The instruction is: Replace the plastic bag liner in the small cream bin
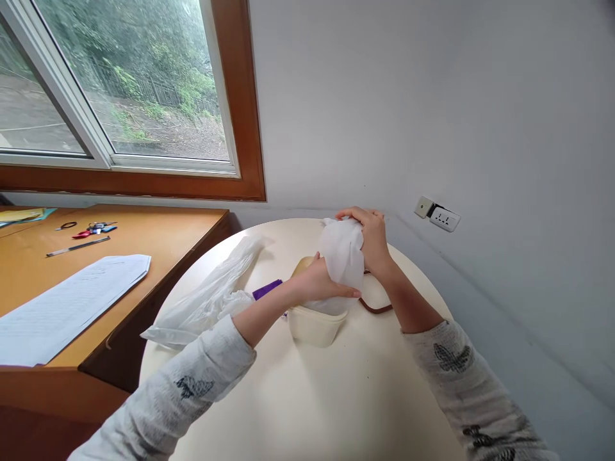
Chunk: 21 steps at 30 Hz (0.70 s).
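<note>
A soft, crumpled bundle of thin white material [342, 253] is between my two hands. Whether it is tissue or thin plastic, I cannot tell. My left hand [321, 282] grips its lower near side, thumb and fingers apart around it. From the far right, my right hand [369, 237] curls over its upper edge. Just below stands a cream plastic container [314, 328], its opening partly hidden by my left hand and the bundle. A brown ring-shaped frame [377, 310] lies to the container's right, partly covered by my right forearm.
On the round cream table [307, 403], a crumpled clear plastic bag [206, 301] and a purple item [267, 289] lie left of the container. A wooden desk [192, 224] holds papers [72, 307], a pen [77, 246] and keys [98, 228]. The wall has a socket [444, 218].
</note>
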Tool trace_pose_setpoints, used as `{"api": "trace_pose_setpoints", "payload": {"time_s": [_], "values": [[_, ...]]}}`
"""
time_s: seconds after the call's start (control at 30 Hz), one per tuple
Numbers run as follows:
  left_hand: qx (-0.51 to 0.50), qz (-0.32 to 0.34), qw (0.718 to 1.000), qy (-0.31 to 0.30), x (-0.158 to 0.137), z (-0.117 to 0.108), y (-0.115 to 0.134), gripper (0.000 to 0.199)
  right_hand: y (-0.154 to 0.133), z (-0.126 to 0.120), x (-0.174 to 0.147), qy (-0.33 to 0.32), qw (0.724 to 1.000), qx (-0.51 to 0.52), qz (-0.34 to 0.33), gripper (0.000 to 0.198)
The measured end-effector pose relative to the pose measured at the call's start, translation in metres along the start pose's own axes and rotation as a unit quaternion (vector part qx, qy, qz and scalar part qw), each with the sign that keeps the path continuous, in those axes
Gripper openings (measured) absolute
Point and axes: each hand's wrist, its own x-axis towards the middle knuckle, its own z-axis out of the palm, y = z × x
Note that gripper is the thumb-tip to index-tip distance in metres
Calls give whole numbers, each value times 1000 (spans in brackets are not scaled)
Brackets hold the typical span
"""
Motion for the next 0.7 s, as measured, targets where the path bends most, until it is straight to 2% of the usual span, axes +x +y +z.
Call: {"api": "trace_pose_setpoints", "payload": {"time_s": [0.13, 0.27, 0.33, 0.47, 0.57, 0.63, 0.7], "values": [[-18, 7, 998, 52, 6, 4, -12, 47, -4, -7, 2, -1, 1000, -21, -4, 28], [-51, 82, 992, 77, 9, 1, -18, 42, -4, -16, 7, -18, 997, -69, 14, 32], [-69, 93, 990, 84, 9, -1, -17, 39, 1, -19, 9, -16, 995, -96, 18, 32], [-102, 39, 991, 78, 7, -4, -15, 33, 24, -26, 9, -19, 982, -186, 5, 32], [-109, -13, 992, 70, 7, -5, -15, 27, 40, -34, 2, -69, 963, -259, 5, 36], [-117, -31, 990, 76, 8, -6, -15, 24, 42, -42, -6, -131, 955, -266, 13, 52], [-138, -33, 986, 84, 9, -7, -15, 23, 34, -51, -14, -185, 957, -224, 12, 72]]}}
